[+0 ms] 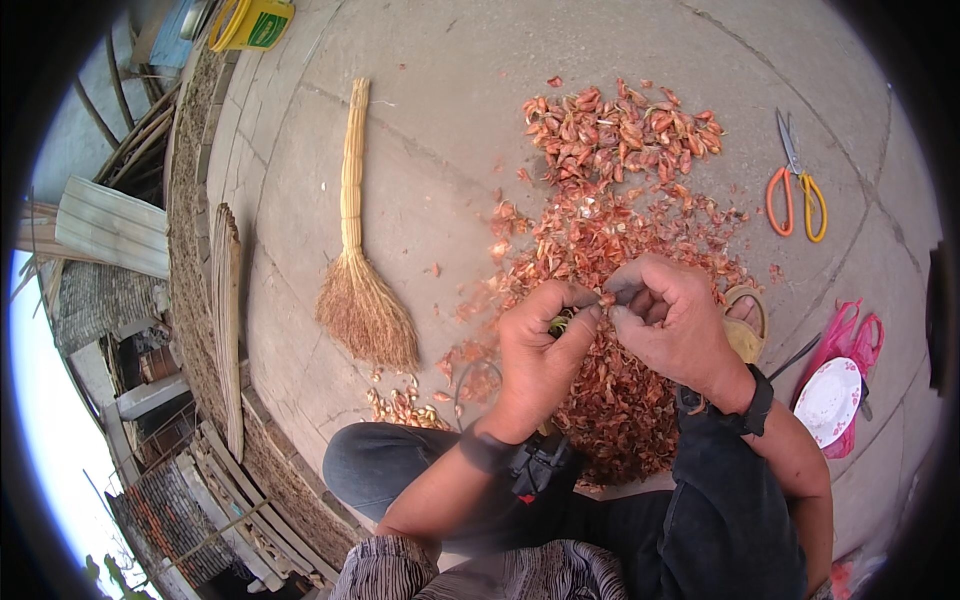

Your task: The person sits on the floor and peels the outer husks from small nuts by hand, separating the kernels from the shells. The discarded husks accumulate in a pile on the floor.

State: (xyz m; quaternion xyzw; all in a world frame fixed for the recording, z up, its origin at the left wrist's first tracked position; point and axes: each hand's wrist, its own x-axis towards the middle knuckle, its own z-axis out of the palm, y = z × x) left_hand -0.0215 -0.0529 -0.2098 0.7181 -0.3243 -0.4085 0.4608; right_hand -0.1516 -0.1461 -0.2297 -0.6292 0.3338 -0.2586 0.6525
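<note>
My left hand (544, 349) and my right hand (667, 319) meet over a heap of dry reddish bulb skins (626, 405). A small reddish-brown bulb or clove (606, 299) is pinched between the fingertips of both hands. Some green shoots (561, 322) show inside my left palm. Beyond the loose skins lies a pile of whole reddish bulbs (622, 131), perhaps shallots or garlic. A small group of paler peeled cloves (405, 409) rests on the ground beside my left knee.
A straw broom (356, 225) lies on the concrete at left. Scissors (793, 180) with orange and yellow handles lie at right, near a patterned white plate (829, 401) on a pink plastic bag (862, 337). A yellow bucket (251, 24) stands at upper left; a wooden plank (227, 330) borders the dirt strip.
</note>
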